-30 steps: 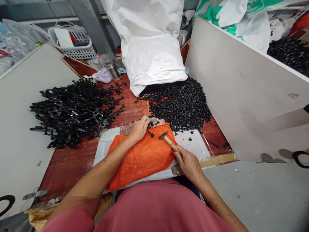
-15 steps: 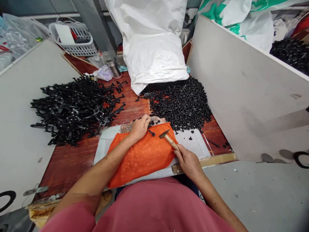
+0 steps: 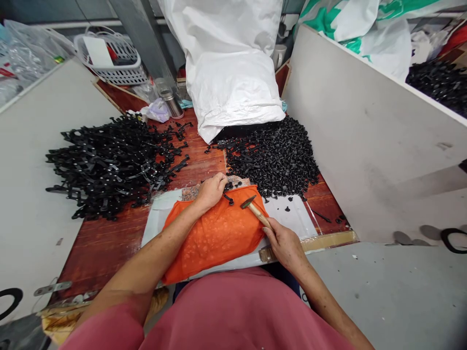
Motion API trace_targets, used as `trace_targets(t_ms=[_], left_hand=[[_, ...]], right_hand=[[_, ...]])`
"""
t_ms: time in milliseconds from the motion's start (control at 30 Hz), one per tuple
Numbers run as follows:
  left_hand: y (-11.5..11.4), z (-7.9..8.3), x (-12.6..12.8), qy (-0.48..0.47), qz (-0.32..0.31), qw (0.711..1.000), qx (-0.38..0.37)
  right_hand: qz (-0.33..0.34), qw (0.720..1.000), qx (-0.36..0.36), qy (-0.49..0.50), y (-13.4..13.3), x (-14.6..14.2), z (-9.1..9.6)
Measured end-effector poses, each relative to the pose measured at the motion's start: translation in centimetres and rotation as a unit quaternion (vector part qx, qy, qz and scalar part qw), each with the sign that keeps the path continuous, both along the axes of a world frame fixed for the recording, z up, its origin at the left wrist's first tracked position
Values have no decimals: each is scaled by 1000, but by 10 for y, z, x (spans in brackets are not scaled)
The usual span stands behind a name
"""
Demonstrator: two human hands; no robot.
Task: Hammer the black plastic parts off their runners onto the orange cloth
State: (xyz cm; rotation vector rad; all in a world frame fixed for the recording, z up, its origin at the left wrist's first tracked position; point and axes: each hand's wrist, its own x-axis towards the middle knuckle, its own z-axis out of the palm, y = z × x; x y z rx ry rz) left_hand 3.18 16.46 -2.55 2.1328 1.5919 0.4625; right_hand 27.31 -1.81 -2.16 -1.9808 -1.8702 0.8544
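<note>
My left hand [image 3: 211,193] is closed at the top edge of an orange cloth [image 3: 215,238]. From beneath its fingers pokes a small black plastic piece [image 3: 228,199] with a round end; the rest of it is hidden by the hand. Wrapped round a wooden handle, my right hand [image 3: 286,243] holds a hammer [image 3: 257,211], its metal head over the right part of the cloth. Beyond the fingertips, several small black parts [image 3: 240,184] lie on a speckled stone-like block [image 3: 189,194].
A heap of black strap-like parts [image 3: 113,165] lies at left, a pile of small black studs [image 3: 277,155] at right. Behind stands a large white sack [image 3: 233,73]. Pale partitions [image 3: 365,121] flank the red-brown table [image 3: 105,243]. A steel flask [image 3: 171,103] and white basket [image 3: 120,73] are back left.
Both hands, the hammer and the cloth keep nearly the same places. Only a very slight shift of the view shows.
</note>
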Motion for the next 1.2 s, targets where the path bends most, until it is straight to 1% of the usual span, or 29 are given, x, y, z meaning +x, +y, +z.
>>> trace_targets(t_ms=[167,300,467,700,867,967,1067,1200], left_hand=[[1,-2,-3,-60,3,998,4],[0,-3,-3,-69,4,998,10],[-2,-2,-1,-43,-2,999,7],[-6,-2,-2,-16,5,1000,16],[-9,2,2,29,12,999,12],[-11,3,5,55,14,998,14],[-13,3,7,73,15,997,23],[-13,3,7,78,16,997,24]], right_hand=[[-4,1000,-3,-6,1,0,1],[-4,1000,-1,-6,1,0,0],[-2,1000,0,-7,0,-1,-1],[-3,1000,3,-8,0,-1,2],[-1,1000,-1,-9,0,-1,1],[8,1000,-4,5,3,2,5],[8,999,26,16,12,4,17],[16,992,126,-2,36,-2,37]])
